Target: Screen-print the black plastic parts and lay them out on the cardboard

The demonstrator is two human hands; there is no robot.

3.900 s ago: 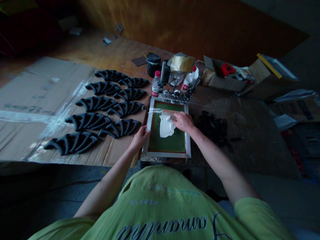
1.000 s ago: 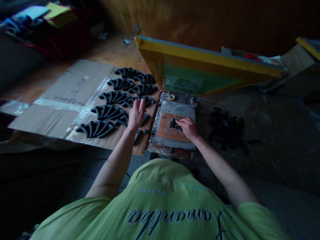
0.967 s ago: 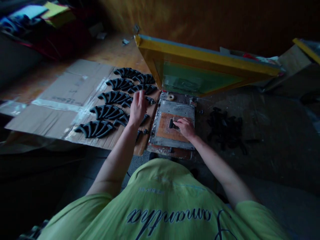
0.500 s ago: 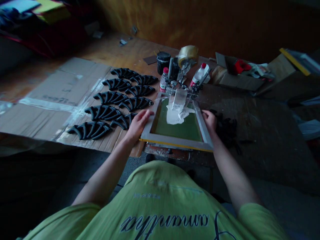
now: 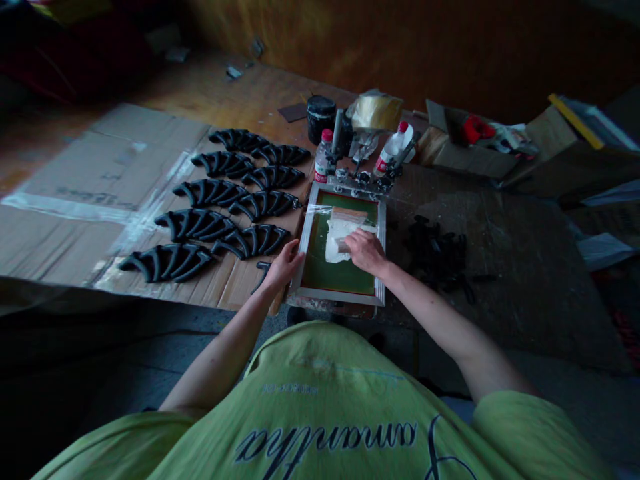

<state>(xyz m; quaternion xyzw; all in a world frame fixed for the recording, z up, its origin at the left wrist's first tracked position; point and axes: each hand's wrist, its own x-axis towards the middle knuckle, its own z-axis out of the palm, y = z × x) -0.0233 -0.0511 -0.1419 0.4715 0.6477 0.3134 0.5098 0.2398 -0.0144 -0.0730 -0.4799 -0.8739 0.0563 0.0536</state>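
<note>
A silver-framed printing screen with green mesh lies flat on the bench in front of me. White ink is spread over the mesh. My right hand is closed on a squeegee that rests on the mesh in the ink. My left hand holds the screen's left frame edge, fingers curled over it. Left of the screen, several black curved plastic parts lie in two rows on cardboard.
Behind the screen stand red-capped bottles, a black jar and a tape roll. A heap of small black parts lies to the right. Open cardboard boxes sit at the far right. The wooden bench reaches back to a wall.
The raised screen came down flat onto the base. My right hand left the small part on the base and now grips the squeegee; my left hand moved from the black parts to the frame.
</note>
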